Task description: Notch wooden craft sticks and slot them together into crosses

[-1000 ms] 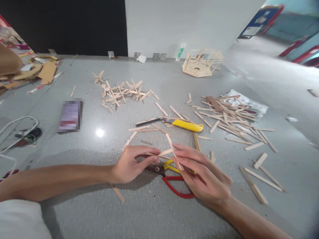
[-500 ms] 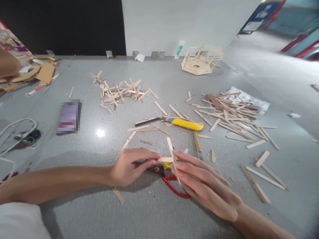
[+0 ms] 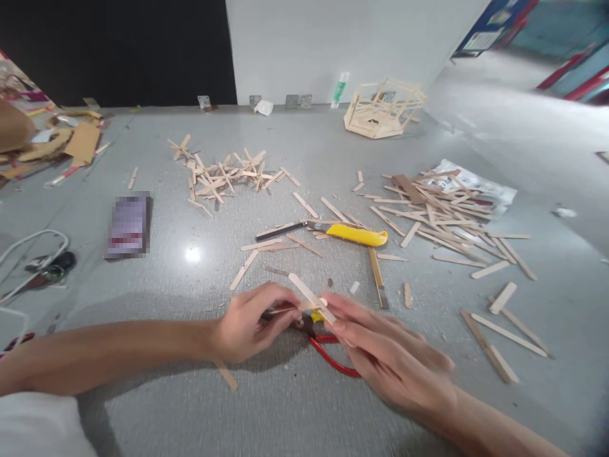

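Note:
Between thumb and fingers, my left hand (image 3: 259, 320) pinches a popsicle stick (image 3: 307, 306) that points right. My right hand (image 3: 385, 349) grips another popsicle stick (image 3: 304, 290), tilted, near its lower end. The two sticks cross and touch in front of my right fingertips; whether they are joined I cannot tell. Beneath the hands lies a pair of pliers (image 3: 335, 362) with red handles, its head partly hidden by my fingers. A yellow utility knife (image 3: 356, 235) rests on sticks just beyond the hands.
Loose popsicle sticks (image 3: 442, 222) heap up at the right by a plastic bag (image 3: 495, 193). More stick pieces (image 3: 228, 174) lie farther back. A wooden stick frame (image 3: 375, 120) and a glue tube (image 3: 339, 90) stand by the wall. A blurred-out phone-like object (image 3: 128, 225) lies left, near a white cable (image 3: 52, 235).
The stick in my right hand has turned, its upper end swinging left so that it now slants more. My right fingers have shifted along it. Both hands stay close together.

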The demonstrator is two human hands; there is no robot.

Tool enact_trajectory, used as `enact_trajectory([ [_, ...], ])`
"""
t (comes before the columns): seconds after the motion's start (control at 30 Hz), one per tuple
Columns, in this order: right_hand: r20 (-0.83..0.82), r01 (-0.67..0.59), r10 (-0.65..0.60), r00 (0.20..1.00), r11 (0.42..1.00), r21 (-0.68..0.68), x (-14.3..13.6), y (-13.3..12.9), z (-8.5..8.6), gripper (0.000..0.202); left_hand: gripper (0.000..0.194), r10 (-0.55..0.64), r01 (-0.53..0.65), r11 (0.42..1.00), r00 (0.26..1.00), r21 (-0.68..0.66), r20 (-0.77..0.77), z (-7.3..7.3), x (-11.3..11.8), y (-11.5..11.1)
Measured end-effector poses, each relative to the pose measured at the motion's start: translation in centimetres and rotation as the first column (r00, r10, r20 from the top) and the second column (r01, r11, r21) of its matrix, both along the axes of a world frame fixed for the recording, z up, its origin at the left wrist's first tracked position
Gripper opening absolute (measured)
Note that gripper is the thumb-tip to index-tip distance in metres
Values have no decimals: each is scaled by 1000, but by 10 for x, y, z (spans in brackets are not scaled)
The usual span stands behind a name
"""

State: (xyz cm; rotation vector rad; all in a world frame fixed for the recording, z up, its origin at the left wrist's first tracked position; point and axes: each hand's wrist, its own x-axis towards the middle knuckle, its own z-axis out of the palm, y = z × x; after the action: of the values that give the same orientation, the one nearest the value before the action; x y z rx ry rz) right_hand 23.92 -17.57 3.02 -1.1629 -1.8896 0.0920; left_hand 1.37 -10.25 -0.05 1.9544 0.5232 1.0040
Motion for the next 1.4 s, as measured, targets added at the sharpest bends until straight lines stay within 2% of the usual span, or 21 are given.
enact_trajectory([
  [0.07, 55, -10, 5, 998, 997, 75, -4, 2, 3, 43, 8, -17, 17, 1000, 1000, 16, -16, -1, -1, 0],
  [0.13, 46, 27, -31, 998, 997, 78, -7, 3, 6, 44, 6, -36, 37, 999, 999, 17, -31, -2, -1, 0],
  [0.27, -92, 40, -38, 995, 999, 25, -15, 4, 7, 33, 4, -37, 37, 999, 998, -4, -46, -3, 1, 0],
  [0.4, -304, 95, -125, 945, 989, -112, -21, 4, 2, 22, 6, -8, 11, 998, 999, 64, -53, -4, 3, 0],
  [0.53, -547, -67, -67, 834, 973, -221, -23, 2, -1, 22, 6, 69, -64, 976, 998, 206, -14, -7, 6, 1],
  [0.6, -548, -101, -25, 836, 975, -199, -24, 1, -2, 22, 6, 103, -102, 967, 995, 232, 8, -10, 7, 1],
  [0.73, -421, -17, -67, 904, 982, -191, -25, -2, -3, 33, 10, 109, -113, 973, 994, 203, 29, -16, 7, -2],
  [0.83, -368, 11, -79, 926, 983, -183, -25, -1, -2, 36, 13, 102, -109, 975, 994, 191, 45, -16, 6, -2],
  [0.97, -404, -45, -45, 913, 976, -211, -25, 0, -1, 37, 12, 84, -92, 977, 995, 195, 47, -15, 6, 0],
  [1.07, -517, -154, -29, 855, 939, -308, -25, 1, 0, 33, 11, 99, -110, 970, 993, 218, 61, -15, 7, 0],
  [1.2, -703, -302, -97, 705, 855, -421, -27, 1, 8, 21, 7, 129, -140, 962, 990, 233, 60, -15, 8, -1],
  [1.3, -795, -424, -156, 586, 777, -465, -27, 2, 14, 11, 5, 160, -167, 950, 986, 262, 50, -13, 8, -2],
  [1.4, -838, -516, -200, 508, 709, -481, -27, 3, 16, 5, 5, 158, -160, 939, 987, 305, 31, -12, 9, -2],
])
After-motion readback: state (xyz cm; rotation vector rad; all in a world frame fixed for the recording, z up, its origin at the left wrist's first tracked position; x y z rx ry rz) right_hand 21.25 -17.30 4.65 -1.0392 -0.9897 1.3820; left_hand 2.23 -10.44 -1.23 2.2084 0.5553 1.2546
